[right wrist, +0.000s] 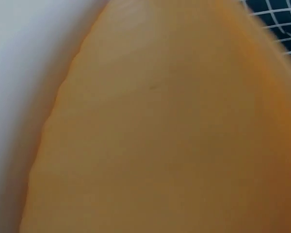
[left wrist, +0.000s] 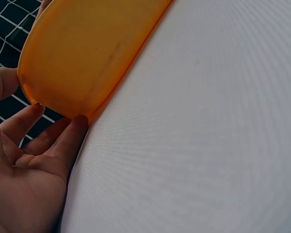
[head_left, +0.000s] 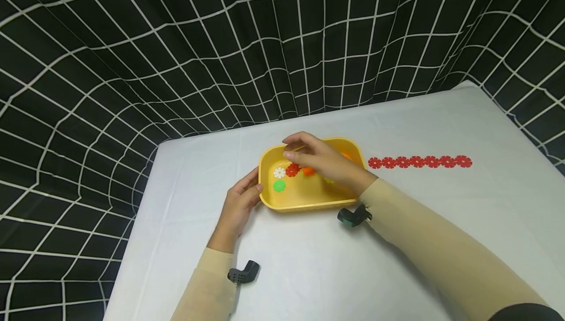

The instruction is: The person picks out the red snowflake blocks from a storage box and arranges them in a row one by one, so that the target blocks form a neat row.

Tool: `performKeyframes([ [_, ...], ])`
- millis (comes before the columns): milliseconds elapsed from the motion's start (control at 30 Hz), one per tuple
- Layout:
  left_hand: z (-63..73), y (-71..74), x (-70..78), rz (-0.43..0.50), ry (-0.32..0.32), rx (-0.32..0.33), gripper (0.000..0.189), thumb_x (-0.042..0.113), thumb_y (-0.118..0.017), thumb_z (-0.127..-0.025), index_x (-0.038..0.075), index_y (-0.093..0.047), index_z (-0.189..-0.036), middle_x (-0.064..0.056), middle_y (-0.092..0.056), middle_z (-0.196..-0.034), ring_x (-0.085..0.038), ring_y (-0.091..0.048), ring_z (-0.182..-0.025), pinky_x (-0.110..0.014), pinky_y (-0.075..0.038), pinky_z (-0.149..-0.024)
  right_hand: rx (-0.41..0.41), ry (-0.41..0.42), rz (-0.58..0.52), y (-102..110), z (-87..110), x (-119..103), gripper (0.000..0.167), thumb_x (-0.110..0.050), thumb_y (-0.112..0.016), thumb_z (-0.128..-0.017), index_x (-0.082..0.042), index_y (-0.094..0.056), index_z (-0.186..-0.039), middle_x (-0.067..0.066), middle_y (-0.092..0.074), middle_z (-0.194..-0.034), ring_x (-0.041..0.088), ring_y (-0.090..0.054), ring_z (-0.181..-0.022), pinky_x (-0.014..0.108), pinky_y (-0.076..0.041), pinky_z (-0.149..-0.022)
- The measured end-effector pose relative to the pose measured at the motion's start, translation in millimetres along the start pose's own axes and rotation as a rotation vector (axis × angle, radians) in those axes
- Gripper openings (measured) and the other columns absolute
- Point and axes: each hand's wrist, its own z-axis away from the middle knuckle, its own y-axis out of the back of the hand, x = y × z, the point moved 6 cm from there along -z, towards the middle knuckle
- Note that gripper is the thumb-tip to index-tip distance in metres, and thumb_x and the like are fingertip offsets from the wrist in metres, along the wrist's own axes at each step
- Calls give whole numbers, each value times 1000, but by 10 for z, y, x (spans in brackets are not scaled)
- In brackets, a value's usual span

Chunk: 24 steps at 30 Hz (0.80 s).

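A yellow plastic basin stands on the table, holding several notched snowflake discs. Toward its left end lie a white disc, a green disc and a red disc, with an orange piece beside them. My left hand holds the basin's left end, thumb at the rim and bent fingertips against the outer wall. Over the basin hovers my right hand, its thumb and fingers spread apart and pointing left. Only the basin's wall fills the right wrist view, the hand being hidden there.
Right of the basin, a straight row of several red discs, edge to edge, lies on the white tablecloth. A black curtain with white grid lines hangs behind and to both sides of the table.
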Motion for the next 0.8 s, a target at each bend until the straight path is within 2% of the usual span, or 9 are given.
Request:
performKeyframes([
  [200,-9,-14,1,6,-2,-12,55,12,-65,-107,6,-54,-160,-11,-54,-160,-26,-54,-144,-38,-54,-110,-48,-28,24,-50,-107,175,60,-40,-74,-104,-9,-57,-153,9,-62,-142,31,-61,-125,52,-56,-104],
  [400,-10,-18,14,15,-9,-18,54,10,-64,-108,5,-54,-160,-12,-54,-160,-26,-54,-145,-38,-53,-111,-79,-78,26,-38,-139,295,57,-27,-80,-101,-8,-59,-150,12,-62,-145,31,-63,-122,52,-58,-100],
  [633,-4,-2,3,20,5,-3,53,9,-64,-107,4,-54,-160,-12,-55,-160,-25,-54,-145,-37,-53,-111,-132,-95,94,-115,-205,399,52,-9,-81,-100,-7,-61,-148,10,-60,-149,32,-60,-130,41,-54,-110],
  [800,-13,-5,-7,17,-2,-5,54,10,-64,-107,4,-54,-160,-12,-54,-160,-25,-54,-145,-38,-53,-111,-132,-86,190,-130,-200,417,49,-2,-78,-100,-6,-63,-147,9,-64,-144,30,-60,-128,42,-49,-115],
])
